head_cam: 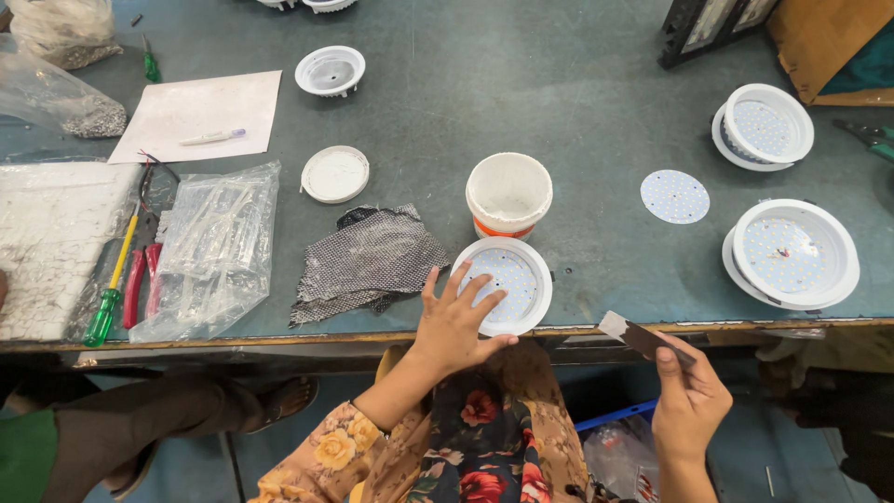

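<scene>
Table: grey-green table [577, 102] carries two finished white round lamps [792, 251] beyond the right hand.
Lamp in hand: white round LED lamp housing [507, 284], unfinished, at table edge.
Left hand [456, 321]: fingers spread, steadying it.
Right hand [689, 396]: pinching flat dark spatula [643, 337].

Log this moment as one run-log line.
left hand: fingers resting on round light housing at table edge | right hand: holding flat dark scraper | white tub: behind housing

Left hand [453, 321] covers part of round lamp housing [504, 284]; top-edge white housings [307, 5] cut off; bag [65, 28] contents indistinct.
</scene>
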